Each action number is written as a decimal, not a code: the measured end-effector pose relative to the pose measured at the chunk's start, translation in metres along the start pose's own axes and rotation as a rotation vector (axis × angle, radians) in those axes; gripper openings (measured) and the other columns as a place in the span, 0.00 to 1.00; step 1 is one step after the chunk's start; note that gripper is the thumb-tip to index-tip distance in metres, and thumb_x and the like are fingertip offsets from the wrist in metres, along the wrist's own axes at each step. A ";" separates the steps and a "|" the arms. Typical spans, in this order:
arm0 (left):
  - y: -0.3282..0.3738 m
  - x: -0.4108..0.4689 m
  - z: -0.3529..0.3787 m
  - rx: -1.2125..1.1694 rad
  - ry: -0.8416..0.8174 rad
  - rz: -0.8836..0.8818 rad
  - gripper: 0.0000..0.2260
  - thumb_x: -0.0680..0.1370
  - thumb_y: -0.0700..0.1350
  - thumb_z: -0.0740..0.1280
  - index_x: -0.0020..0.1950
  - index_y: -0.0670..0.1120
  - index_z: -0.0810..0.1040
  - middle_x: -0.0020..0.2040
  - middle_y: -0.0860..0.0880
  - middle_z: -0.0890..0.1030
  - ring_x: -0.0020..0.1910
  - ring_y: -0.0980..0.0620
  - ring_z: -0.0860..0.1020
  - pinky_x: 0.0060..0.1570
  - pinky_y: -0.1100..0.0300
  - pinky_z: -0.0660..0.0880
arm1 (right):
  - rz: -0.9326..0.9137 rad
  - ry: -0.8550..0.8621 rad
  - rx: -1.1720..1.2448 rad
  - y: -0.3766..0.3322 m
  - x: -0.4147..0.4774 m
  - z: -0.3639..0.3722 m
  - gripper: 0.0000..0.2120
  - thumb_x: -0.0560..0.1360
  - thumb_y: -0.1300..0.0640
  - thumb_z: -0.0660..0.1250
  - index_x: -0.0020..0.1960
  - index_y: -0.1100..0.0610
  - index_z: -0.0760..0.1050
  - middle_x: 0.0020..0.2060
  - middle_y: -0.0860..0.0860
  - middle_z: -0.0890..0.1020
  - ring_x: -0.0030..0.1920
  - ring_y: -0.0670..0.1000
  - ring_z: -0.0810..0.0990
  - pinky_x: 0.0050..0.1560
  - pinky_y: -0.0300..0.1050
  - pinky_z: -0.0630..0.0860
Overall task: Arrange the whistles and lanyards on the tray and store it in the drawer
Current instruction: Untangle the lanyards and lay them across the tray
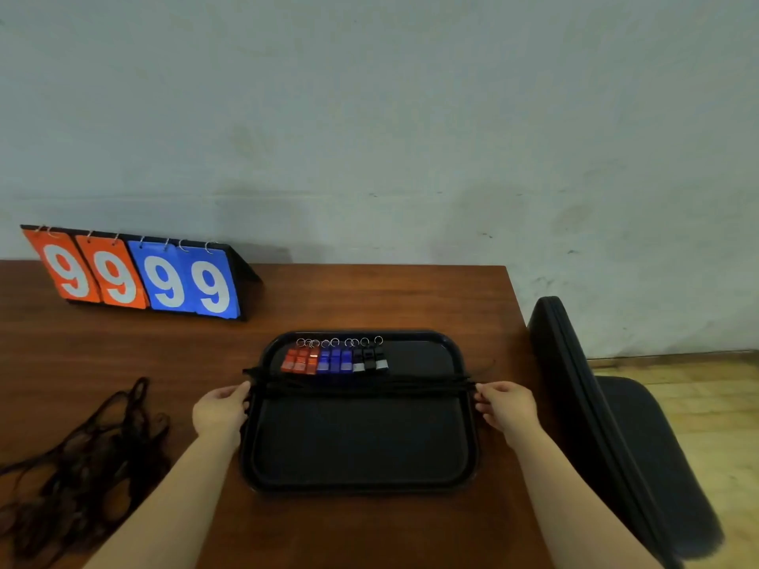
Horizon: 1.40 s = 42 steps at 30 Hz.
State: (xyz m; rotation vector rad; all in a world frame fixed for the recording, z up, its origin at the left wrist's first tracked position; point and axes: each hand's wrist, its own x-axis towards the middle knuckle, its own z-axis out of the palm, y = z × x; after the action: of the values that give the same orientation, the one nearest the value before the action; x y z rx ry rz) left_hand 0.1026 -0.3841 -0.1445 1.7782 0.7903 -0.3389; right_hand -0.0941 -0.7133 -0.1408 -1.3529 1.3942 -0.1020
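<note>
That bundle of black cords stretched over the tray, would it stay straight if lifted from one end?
Probably not. The lanyards look thin and lie straight only with the left hand and right hand holding their ends, so they would likely droop. Being several loose strands, they may tangle.

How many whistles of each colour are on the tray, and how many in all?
Red whistles: 3
Blue whistles: 3
Black whistles: 3
Total: 9
</note>
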 end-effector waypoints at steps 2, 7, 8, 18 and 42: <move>0.000 0.000 -0.002 -0.015 -0.005 -0.019 0.12 0.75 0.41 0.72 0.56 0.39 0.79 0.49 0.42 0.81 0.46 0.46 0.78 0.49 0.51 0.76 | -0.020 0.023 -0.012 -0.002 -0.002 0.000 0.05 0.77 0.58 0.68 0.48 0.59 0.79 0.44 0.55 0.83 0.40 0.51 0.80 0.35 0.43 0.75; 0.001 -0.010 -0.011 -0.052 0.019 -0.005 0.14 0.74 0.42 0.72 0.58 0.40 0.77 0.47 0.43 0.79 0.45 0.47 0.78 0.48 0.53 0.75 | -0.143 0.172 -0.083 -0.005 -0.016 -0.007 0.08 0.79 0.51 0.65 0.49 0.56 0.73 0.40 0.52 0.78 0.41 0.52 0.77 0.43 0.50 0.75; 0.001 -0.014 -0.014 -0.052 0.024 0.004 0.14 0.75 0.42 0.72 0.58 0.40 0.77 0.47 0.43 0.79 0.45 0.48 0.77 0.48 0.52 0.75 | -0.178 0.196 -0.083 -0.006 -0.020 -0.009 0.06 0.79 0.51 0.64 0.50 0.55 0.72 0.40 0.52 0.77 0.42 0.52 0.77 0.43 0.49 0.75; -0.037 -0.036 -0.062 0.266 -0.078 0.257 0.07 0.81 0.42 0.63 0.50 0.41 0.79 0.44 0.44 0.81 0.39 0.47 0.78 0.37 0.56 0.73 | -0.404 -0.062 -0.255 -0.002 -0.072 0.024 0.09 0.80 0.55 0.64 0.46 0.59 0.78 0.38 0.52 0.81 0.38 0.50 0.77 0.36 0.43 0.72; -0.094 -0.027 -0.198 0.507 -0.332 0.175 0.07 0.81 0.46 0.61 0.50 0.47 0.78 0.46 0.49 0.81 0.40 0.53 0.79 0.35 0.63 0.73 | -1.056 -0.692 -1.300 0.056 -0.240 0.285 0.10 0.80 0.60 0.60 0.61 0.57 0.68 0.61 0.54 0.68 0.45 0.57 0.75 0.43 0.49 0.73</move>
State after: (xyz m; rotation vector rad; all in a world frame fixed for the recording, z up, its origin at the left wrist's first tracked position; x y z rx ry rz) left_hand -0.0095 -0.1945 -0.1280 2.1653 0.3206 -0.7447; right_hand 0.0038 -0.3494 -0.1350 -2.7032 -0.1215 0.6276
